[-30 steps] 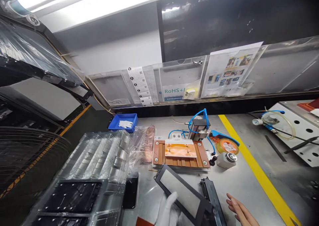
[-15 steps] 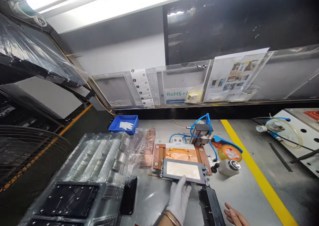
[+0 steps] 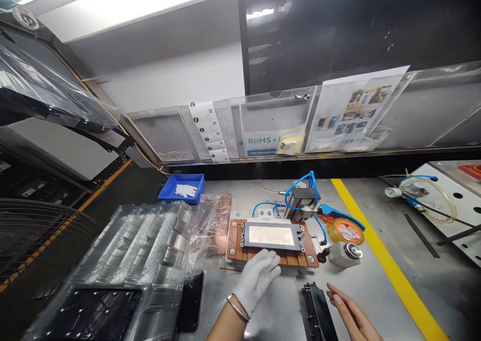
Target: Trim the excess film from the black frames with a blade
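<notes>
We have the frame (image 3: 271, 235) lying flat on the copper jig (image 3: 235, 240), toward the back of the desk (image 3: 376, 286) and roughly midway along it, with the blue air hoses (image 3: 300, 183) just behind. Our gloved left hand (image 3: 257, 279) hovers at the jig's near edge, fingers spread and holding nothing, apparently just clear of the frame. Our bare right hand (image 3: 347, 313) is open too, flat near the desk's front edge beside a black part (image 3: 314, 311).

To seat it well, we judge we should check that the frame sits square inside the jig's corner screws and lies flush all round, then press evenly on its border, not on the pale centre panel. We should keep fingers off the hoses, and clear of the tape roll (image 3: 345, 230) and small bottle (image 3: 344, 253) right of the jig.
</notes>
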`<move>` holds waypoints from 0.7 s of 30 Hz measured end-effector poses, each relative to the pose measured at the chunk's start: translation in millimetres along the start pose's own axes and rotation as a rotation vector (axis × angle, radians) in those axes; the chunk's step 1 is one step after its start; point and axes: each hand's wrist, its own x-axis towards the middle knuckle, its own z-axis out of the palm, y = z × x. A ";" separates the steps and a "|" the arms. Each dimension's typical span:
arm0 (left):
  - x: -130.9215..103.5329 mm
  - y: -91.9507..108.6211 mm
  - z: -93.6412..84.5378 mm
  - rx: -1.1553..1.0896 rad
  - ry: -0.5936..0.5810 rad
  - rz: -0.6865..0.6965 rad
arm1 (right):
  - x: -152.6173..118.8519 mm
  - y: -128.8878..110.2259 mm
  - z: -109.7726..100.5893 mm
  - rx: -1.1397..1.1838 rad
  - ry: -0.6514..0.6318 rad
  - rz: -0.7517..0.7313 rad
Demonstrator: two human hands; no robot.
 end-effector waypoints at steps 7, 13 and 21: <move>12.9 26.8 2.0 0.702 -0.194 0.432 | 41.7 -44.9 -7.2 -0.404 0.070 -0.438; 30.5 6.8 11.2 0.962 -0.241 0.671 | 80.8 -59.6 -6.6 -0.567 0.097 -0.525; 25.0 27.1 -13.8 1.177 -0.015 0.735 | 76.3 -69.2 -14.8 -0.557 0.059 -0.411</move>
